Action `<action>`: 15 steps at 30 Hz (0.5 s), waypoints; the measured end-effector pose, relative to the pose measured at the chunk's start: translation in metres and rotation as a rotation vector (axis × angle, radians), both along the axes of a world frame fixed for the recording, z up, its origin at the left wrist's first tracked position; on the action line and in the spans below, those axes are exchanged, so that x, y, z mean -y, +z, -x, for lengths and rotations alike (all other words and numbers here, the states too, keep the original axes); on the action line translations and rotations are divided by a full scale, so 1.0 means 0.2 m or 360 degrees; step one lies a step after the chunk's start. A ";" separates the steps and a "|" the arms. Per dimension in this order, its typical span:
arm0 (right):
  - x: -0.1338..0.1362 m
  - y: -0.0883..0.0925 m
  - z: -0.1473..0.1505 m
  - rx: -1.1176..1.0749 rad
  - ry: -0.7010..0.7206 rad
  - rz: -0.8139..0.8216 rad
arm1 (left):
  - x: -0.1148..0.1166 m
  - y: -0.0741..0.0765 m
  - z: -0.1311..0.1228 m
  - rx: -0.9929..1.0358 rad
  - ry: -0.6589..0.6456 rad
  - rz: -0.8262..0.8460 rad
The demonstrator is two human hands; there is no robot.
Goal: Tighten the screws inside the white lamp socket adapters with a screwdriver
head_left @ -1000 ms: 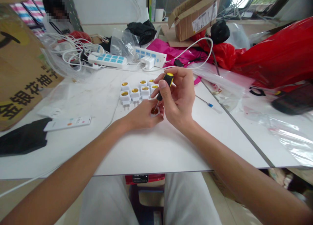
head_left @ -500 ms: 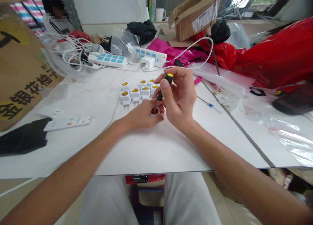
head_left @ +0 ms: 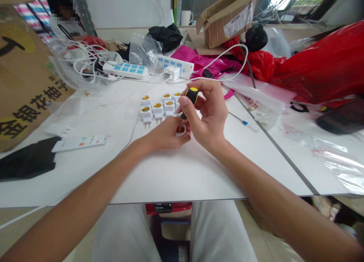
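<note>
My right hand (head_left: 209,116) grips a black and yellow screwdriver (head_left: 192,95) by its handle, the shaft slanting down to the left. Its tip reaches into the opening of a white plug-in lamp socket (head_left: 180,130), and the very end is hidden inside. Fingers of my left hand (head_left: 167,133) are closed around that socket and steady it on the white table (head_left: 159,171). Just behind my hands, several more white lamp sockets (head_left: 157,109) with brass-coloured threads stand in rows, some with plug pins showing. My right hand covers part of these rows.
Two white power strips (head_left: 125,69) and tangled white cables lie at the back. On the left are a cardboard box (head_left: 25,76), a black object (head_left: 28,159) and a white strip (head_left: 79,143). A thin tool with a blue part (head_left: 244,123) lies right of my hands. Red plastic (head_left: 321,61) fills the right back.
The screwdriver handle has tipped a little to the left and turned in my right hand's fingers. My left hand and the socket stay where they were.
</note>
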State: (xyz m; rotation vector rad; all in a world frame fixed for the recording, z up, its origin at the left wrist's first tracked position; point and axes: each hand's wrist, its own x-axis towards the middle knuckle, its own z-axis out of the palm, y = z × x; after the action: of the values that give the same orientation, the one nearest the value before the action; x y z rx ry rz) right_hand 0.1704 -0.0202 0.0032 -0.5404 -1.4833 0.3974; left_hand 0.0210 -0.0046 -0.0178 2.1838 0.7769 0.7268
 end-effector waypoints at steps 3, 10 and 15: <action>-0.01 0.00 0.00 -0.0003 -0.0117 -0.0070 | 0.00 0.00 0.00 -0.0008 -0.0004 0.0001; 0.00 0.02 -0.01 -0.0057 0.0031 0.0045 | 0.01 0.03 0.00 0.0036 0.0014 0.0006; 0.01 0.03 -0.01 -0.0074 0.0095 0.0058 | 0.01 0.03 -0.01 0.0042 0.0013 0.0026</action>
State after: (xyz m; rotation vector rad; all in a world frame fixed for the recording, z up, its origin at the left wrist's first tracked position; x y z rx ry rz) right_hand 0.1722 -0.0220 0.0082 -0.5135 -1.4523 0.4812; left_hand 0.0226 -0.0072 -0.0108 2.1534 0.7761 0.7493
